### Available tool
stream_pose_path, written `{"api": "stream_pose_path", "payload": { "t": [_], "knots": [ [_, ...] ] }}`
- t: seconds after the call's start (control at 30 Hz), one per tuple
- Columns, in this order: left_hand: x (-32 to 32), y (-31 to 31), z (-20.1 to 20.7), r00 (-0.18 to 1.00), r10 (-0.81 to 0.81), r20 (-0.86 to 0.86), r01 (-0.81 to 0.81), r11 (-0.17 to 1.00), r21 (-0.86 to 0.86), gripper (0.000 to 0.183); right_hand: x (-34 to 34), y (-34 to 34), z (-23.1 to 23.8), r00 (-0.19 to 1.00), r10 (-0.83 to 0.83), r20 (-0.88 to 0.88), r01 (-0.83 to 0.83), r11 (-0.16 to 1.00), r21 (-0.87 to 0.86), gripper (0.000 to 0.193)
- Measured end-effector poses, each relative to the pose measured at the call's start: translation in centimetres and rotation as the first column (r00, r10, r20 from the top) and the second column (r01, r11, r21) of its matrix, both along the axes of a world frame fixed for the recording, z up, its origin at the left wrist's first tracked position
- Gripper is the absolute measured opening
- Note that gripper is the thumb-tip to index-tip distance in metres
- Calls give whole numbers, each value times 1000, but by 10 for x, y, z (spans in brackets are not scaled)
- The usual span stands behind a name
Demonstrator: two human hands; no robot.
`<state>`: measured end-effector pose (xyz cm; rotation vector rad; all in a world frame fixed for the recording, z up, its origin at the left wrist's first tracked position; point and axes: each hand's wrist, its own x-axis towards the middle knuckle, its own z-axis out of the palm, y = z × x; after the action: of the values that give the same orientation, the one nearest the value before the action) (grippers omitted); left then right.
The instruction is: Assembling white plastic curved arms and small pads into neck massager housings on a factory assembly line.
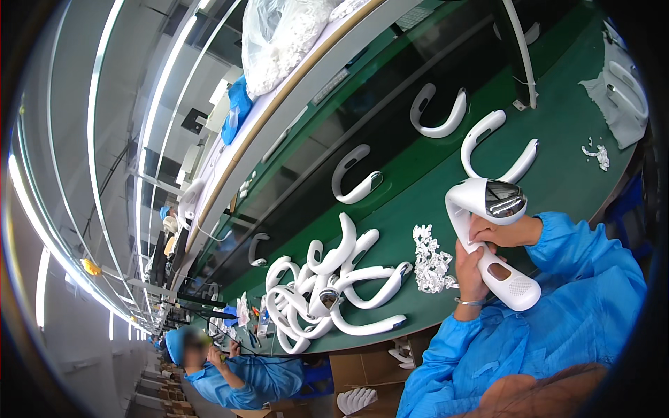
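Note:
A white U-shaped neck fan housing [456, 209] is held up in front of my chest, off the table. One of its ends is a glossy dark cap; the other has a dotted grille and an oblong opening. My left hand [471, 275] is wrapped round the lower arm of the housing, near that opening. Fingers of my right hand [505, 231] are bent against the inner side of the curve, below the dark cap; whether they pinch a small part there is hidden. Nearby on the green table lies a pile of small white plastic pieces [431, 259].
Left of the small pieces is a heap of similar white housings [306, 292]. Single housings lie on the dark conveyor belt [306, 181] and one housing [512, 164] sits beyond my hands. A grey cloth [613, 97] is at far right. Another person [244, 376] works at the left.

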<state>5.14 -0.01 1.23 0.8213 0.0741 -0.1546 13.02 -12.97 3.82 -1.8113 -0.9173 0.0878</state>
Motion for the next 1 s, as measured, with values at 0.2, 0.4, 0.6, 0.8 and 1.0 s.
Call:
{"api": "stream_pose_path", "payload": {
  "t": [0.2,0.4,0.6,0.8,1.0],
  "knots": [
    [-4,-12,-1,991,128,39,-132,983,125,30,0,-7,21,996,41,-83,-45,998,-51,8],
    [-7,-14,2,989,125,76,-136,978,156,29,-11,-10,52,951,-163,-261,148,986,-78,32],
    [-8,-14,-10,952,281,120,-301,930,213,34,-11,2,-41,885,147,-441,107,859,501,37],
    [-10,-13,-22,935,234,268,-341,802,489,28,-27,-12,-1,950,76,-302,4,966,257,31],
    [-14,-4,-48,957,250,145,-285,899,333,31,-25,-8,-8,970,-58,-236,103,978,184,37]
  ]
}}
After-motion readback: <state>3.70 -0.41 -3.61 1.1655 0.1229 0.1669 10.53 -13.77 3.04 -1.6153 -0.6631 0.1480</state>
